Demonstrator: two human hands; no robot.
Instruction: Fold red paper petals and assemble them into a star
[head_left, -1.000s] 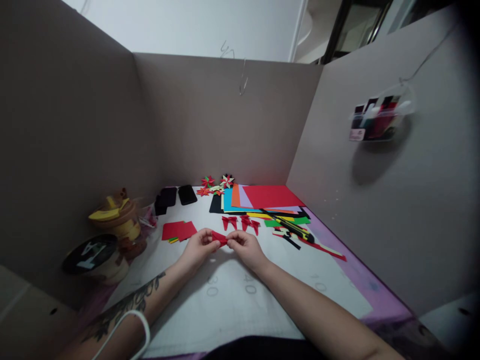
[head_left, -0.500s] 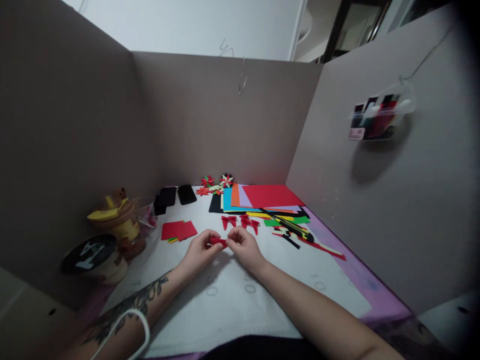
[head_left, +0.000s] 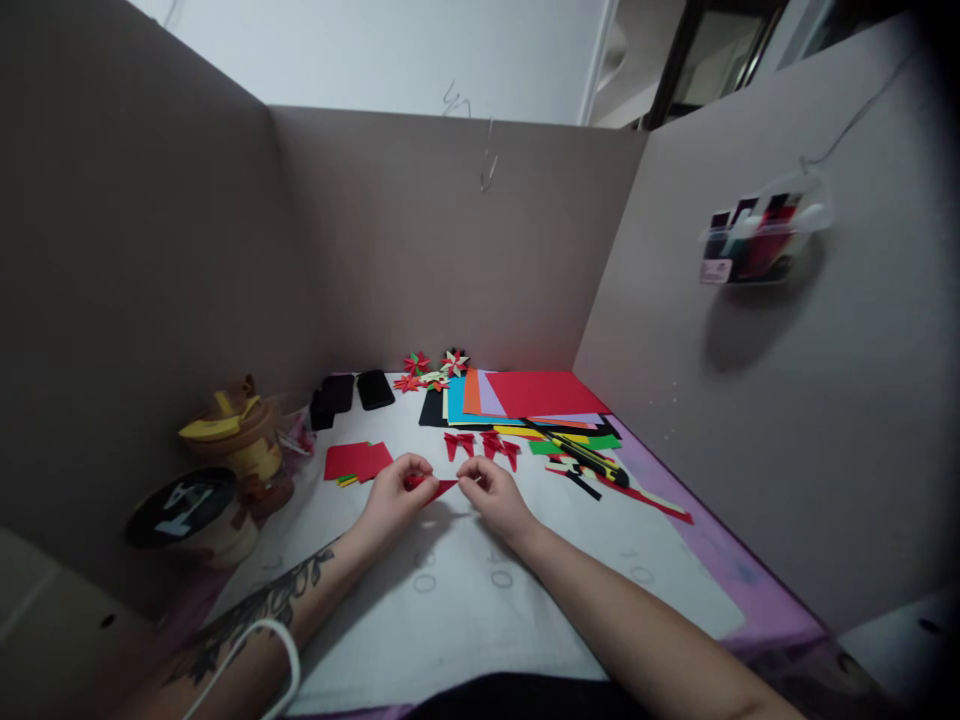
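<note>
Red paper [head_left: 445, 488] between hands, near side of folded red pieces [head_left: 490, 443].
Left hand [head_left: 397, 495] pinches it; right hand [head_left: 496, 497] at its tip (grip unclear). Uneven pull could skew it.

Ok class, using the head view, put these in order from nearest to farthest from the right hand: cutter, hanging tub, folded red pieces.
From the right hand:
1. Folded red pieces: just beyond it.
2. Cutter: off to its right.
3. Hanging tub: high at the right wall.
</note>
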